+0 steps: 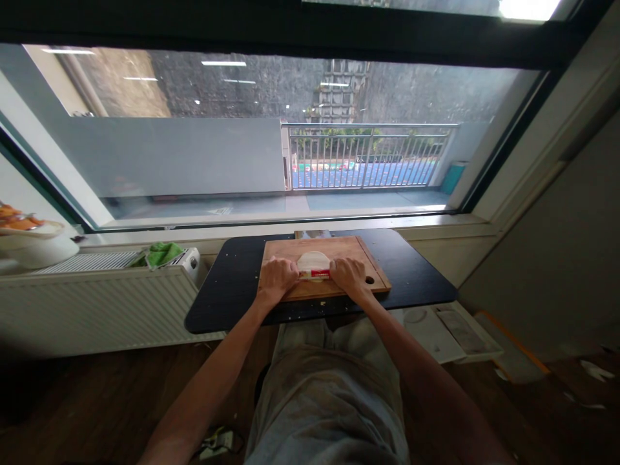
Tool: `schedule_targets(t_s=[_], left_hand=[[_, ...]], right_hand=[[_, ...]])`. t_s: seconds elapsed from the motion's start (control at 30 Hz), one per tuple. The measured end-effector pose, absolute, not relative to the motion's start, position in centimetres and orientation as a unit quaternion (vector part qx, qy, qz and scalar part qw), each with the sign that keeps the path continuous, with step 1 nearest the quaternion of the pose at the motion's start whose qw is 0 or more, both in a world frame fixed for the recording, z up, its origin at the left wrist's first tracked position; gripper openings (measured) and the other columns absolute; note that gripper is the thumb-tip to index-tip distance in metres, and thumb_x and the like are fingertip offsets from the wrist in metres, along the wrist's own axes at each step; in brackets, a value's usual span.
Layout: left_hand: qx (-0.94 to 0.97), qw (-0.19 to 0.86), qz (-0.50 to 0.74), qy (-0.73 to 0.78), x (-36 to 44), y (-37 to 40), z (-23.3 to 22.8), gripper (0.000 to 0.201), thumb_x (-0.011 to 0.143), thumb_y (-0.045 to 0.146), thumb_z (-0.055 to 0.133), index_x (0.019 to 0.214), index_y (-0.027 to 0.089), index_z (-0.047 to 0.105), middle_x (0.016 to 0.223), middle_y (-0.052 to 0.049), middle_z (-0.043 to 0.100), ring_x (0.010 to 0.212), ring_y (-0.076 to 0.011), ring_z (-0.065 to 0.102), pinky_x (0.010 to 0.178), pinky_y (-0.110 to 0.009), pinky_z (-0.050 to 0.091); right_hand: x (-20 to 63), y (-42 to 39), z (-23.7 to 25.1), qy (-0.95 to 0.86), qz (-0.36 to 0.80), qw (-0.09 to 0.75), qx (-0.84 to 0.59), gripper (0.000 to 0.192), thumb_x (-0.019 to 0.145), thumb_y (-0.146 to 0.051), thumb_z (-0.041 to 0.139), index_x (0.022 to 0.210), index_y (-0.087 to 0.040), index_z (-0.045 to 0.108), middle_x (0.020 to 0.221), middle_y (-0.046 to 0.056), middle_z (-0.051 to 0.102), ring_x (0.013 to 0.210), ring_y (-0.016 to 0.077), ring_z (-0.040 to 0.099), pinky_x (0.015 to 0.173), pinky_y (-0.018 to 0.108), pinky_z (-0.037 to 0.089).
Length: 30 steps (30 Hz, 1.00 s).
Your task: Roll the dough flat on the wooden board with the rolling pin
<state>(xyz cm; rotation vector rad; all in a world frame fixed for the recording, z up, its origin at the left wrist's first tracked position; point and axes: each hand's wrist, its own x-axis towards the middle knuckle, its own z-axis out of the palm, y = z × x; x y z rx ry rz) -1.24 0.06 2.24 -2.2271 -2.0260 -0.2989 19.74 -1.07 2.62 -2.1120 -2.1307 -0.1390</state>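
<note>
A wooden cutting board [339, 248] lies on a small black table [232, 290] under the window. On the board sits a flat round piece of pale dough [312, 261]. A rolling pin [316, 274] with a red label lies across the dough's near edge. My left hand [276, 276] grips its left end and my right hand [349, 274] grips its right end. Most of the pin is hidden under my hands.
A white radiator [92, 303] stands left of the table with a green cloth [159, 254] on top. A white bowl [36, 245] of orange food sits at far left. White trays [448, 326] lie on the floor at right. A large window [271, 135] fills the back.
</note>
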Motion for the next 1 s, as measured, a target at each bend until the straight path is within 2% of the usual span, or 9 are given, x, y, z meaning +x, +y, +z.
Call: schedule_targets(t_s=[0.1, 0.4, 0.53, 0.7, 0.83, 1.0], left_hand=[[-0.733, 0.058, -0.104, -0.670, -1.3, -0.4, 2.2, 0.052, 0.104, 0.030, 0.041, 0.103, 0.014, 0.090, 0.108, -0.021, 0.083, 0.107, -0.0341, 0.078, 0.097, -0.043, 0.059], [-0.739, 0.056, -0.106, -0.663, -1.3, -0.3, 1.9, 0.052, 0.104, 0.029, 0.040, 0.103, 0.013, 0.089, 0.107, -0.022, 0.082, 0.107, -0.0351, 0.077, 0.093, -0.044, 0.059], [-0.744, 0.066, -0.109, -0.656, -1.3, 0.3, 1.8, 0.047, 0.105, 0.029, 0.040, 0.109, 0.012, 0.084, 0.114, -0.022, 0.080, 0.115, -0.0360, 0.073, 0.092, -0.044, 0.057], [-0.747, 0.107, -0.131, -0.643, -1.4, 0.9, 1.7, 0.041, 0.105, 0.031, 0.043, 0.120, 0.013, 0.076, 0.128, -0.022, 0.075, 0.123, -0.0383, 0.066, 0.102, -0.051, 0.051], [-0.750, 0.104, -0.137, -0.638, -1.6, 1.6, 1.6, 0.040, 0.105, 0.032, 0.043, 0.121, 0.015, 0.075, 0.129, -0.021, 0.074, 0.125, -0.0385, 0.063, 0.102, -0.053, 0.049], [-0.758, 0.101, -0.127, -0.632, -1.7, 2.8, 1.4, 0.040, 0.105, 0.033, 0.042, 0.121, 0.016, 0.075, 0.129, -0.020, 0.074, 0.124, -0.0389, 0.062, 0.101, -0.054, 0.048]], right_hand=[[19.7, -1.3, 2.6, -0.702, -0.047, 0.086, -0.706, 0.043, 0.109, -0.036, 0.050, 0.117, -0.015, 0.086, 0.115, 0.020, 0.084, 0.114, 0.0281, 0.079, 0.096, 0.031, 0.055], [19.8, -1.3, 2.3, -0.700, -0.052, 0.083, -0.707, 0.043, 0.110, -0.036, 0.047, 0.116, -0.017, 0.085, 0.115, 0.019, 0.084, 0.113, 0.0286, 0.078, 0.096, 0.033, 0.054], [19.9, -0.6, 1.4, -0.704, -0.062, 0.110, -0.699, 0.044, 0.111, -0.033, 0.041, 0.128, -0.020, 0.079, 0.118, 0.015, 0.083, 0.115, 0.0287, 0.076, 0.098, 0.036, 0.054], [20.2, 1.3, 0.3, -0.704, -0.072, 0.148, -0.691, 0.047, 0.108, -0.037, 0.044, 0.147, -0.025, 0.068, 0.137, 0.013, 0.076, 0.131, 0.0313, 0.063, 0.110, 0.041, 0.047], [20.3, 2.2, 0.3, -0.698, -0.067, 0.152, -0.696, 0.044, 0.108, -0.040, 0.044, 0.139, -0.024, 0.071, 0.138, 0.014, 0.073, 0.130, 0.0320, 0.061, 0.112, 0.043, 0.043], [20.1, 3.0, 0.6, -0.697, -0.064, 0.153, -0.697, 0.041, 0.109, -0.041, 0.043, 0.128, -0.023, 0.075, 0.133, 0.014, 0.075, 0.128, 0.0304, 0.061, 0.109, 0.041, 0.044]])
